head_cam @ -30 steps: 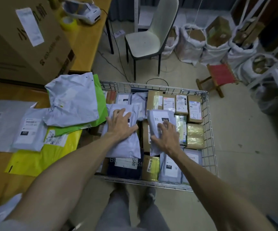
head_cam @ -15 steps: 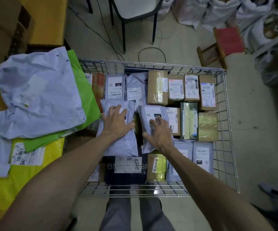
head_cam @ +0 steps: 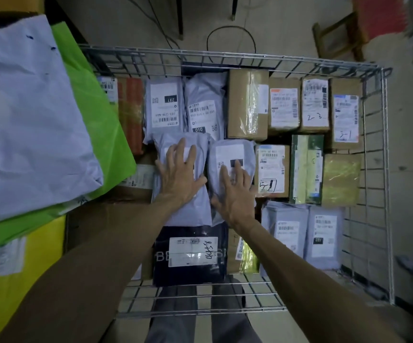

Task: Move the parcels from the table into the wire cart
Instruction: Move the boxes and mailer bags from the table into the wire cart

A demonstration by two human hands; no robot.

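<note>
Looking straight down into the wire cart (head_cam: 385,169), we've got both arms reaching in. The left grip (head_cam: 179,177) lies flat, fingers spread wide, on a soft, wrinkled grey poly mailer (head_cam: 183,211). The right grip (head_cam: 235,194) lies flat beside it, fingers straight and lightly fanned, on a second grey mailer (head_cam: 227,147), fingertips on its white label. Neither pinches anything, and the two mailers sit side by side in the middle of the cart, touching. Around them it's packed: a tape-wrapped box (head_cam: 247,105) of stiff cardboard, shiny with clear film, stands at the far wall. A green carton (head_cam: 305,169) stands next to a crinkly gold-wrapped parcel (head_cam: 340,180) by the right wall, and a glossy navy bag (head_cam: 190,271) lies at the near edge. At the left, overlapping the cart's side, a big crumpled pale grey bag (head_cam: 27,120) lies over a bright green bag (head_cam: 99,125), with a smooth yellow bag (head_cam: 15,293) beneath. Now the writing: "231" in a black patch on the far grey mailer (head_cam: 164,107) and "010" on the neighbouring mailer (head_cam: 204,105). There's handwritten "2-3" on a small box (head_cam: 315,105) and "5-1" on the corner box (head_cam: 345,115). White letters "BE" show on the navy bag, whose label carries scrawled digits we can't make out.
</note>
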